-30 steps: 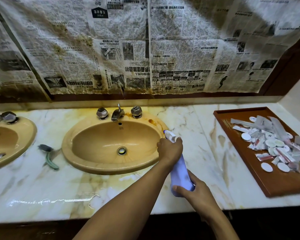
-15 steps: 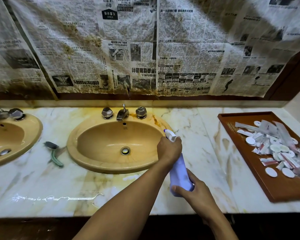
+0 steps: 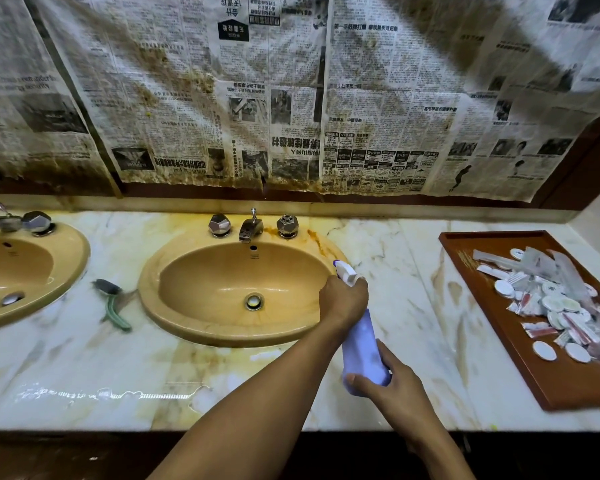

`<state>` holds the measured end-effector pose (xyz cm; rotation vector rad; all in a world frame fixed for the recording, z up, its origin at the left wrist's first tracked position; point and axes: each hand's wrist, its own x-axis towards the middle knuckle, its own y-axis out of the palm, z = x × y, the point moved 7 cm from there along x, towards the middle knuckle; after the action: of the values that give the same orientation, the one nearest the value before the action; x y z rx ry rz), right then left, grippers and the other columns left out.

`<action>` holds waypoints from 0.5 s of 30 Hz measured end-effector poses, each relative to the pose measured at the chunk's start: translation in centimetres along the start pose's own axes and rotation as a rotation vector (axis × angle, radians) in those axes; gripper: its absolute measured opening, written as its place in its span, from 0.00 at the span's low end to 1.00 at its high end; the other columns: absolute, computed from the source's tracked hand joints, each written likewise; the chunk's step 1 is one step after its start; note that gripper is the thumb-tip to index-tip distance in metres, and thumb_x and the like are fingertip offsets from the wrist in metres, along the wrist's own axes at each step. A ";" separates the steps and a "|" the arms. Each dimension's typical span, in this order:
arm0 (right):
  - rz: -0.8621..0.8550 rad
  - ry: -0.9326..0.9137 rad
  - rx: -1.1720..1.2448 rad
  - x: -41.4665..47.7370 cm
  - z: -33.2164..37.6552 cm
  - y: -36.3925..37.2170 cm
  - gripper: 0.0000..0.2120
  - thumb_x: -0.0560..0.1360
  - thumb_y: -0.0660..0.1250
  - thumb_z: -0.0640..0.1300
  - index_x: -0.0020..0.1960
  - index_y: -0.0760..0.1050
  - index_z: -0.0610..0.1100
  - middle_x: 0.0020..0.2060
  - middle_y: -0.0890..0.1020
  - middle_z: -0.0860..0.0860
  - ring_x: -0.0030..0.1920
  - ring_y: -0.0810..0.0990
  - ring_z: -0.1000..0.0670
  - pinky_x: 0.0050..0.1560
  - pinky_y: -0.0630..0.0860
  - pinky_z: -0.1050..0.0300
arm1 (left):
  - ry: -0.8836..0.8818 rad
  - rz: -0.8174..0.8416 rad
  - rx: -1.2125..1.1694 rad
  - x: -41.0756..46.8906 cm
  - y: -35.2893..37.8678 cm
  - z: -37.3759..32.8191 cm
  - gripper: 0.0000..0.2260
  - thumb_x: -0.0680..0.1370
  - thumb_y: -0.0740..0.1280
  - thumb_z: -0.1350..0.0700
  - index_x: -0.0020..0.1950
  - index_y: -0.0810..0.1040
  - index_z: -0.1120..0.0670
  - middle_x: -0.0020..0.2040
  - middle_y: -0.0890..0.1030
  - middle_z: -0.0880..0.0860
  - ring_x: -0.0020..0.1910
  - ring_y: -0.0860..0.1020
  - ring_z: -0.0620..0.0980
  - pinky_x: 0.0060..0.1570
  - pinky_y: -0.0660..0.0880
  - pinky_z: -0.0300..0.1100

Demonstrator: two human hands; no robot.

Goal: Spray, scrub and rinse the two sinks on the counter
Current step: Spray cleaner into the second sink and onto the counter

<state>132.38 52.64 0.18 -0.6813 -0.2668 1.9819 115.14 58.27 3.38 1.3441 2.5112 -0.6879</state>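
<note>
Two tan oval sinks are set in the marble counter: the middle sink right in front of me and the left sink cut off by the frame edge. I hold a pale purple spray bottle tilted over the middle sink's right rim, its white nozzle pointing up and left. My left hand grips the bottle's neck and trigger head. My right hand grips the bottle's base. A green-handled scrub brush lies on the counter between the two sinks.
Chrome taps stand behind the middle sink, with orange stains around them. A brown wooden tray of small white toiletry packets sits at the right. Stained newspaper covers the wall behind. The counter's front edge runs just below my forearms.
The view has shifted a little to the left, so more of the left sink shows. Both hands keep the same hold on the bottle beside the sink rim.
</note>
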 end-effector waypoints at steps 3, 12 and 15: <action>0.014 -0.005 0.003 0.2 0.6 0.1 0.21 0.71 0.77 0.48 0.56 0.75 0.67 0.49 0.83 0.68 0.49 0.80 0.69 0.48 0.76 0.64 | -0.014 -0.019 -0.045 0.2 -0.4 0.2 0.26 0.77 0.66 0.41 0.65 0.71 0.60 0.63 0.74 0.57 0.61 0.76 0.58 0.60 0.76 0.50; 0.030 -0.082 0.028 0.8 3.5 2.9 0.28 0.71 0.78 0.49 0.66 0.72 0.67 0.56 0.84 0.66 0.56 0.81 0.65 0.51 0.76 0.64 | 0.071 -0.081 -0.070 1.2 -5.2 -0.4 0.14 0.78 0.63 0.49 0.54 0.75 0.59 0.54 0.77 0.56 0.52 0.77 0.59 0.53 0.77 0.50; 0.039 -0.093 0.026 0.5 4.5 4.5 0.30 0.69 0.78 0.50 0.68 0.73 0.64 0.56 0.84 0.67 0.54 0.81 0.66 0.50 0.76 0.65 | 0.070 -0.091 -0.069 1.3 -7.3 -0.2 0.16 0.76 0.61 0.48 0.55 0.76 0.58 0.52 0.80 0.56 0.52 0.79 0.60 0.49 0.76 0.48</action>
<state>126.31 51.34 1.62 -0.5828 -0.2848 2.0534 108.40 55.88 5.22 1.2590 2.6394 -0.5751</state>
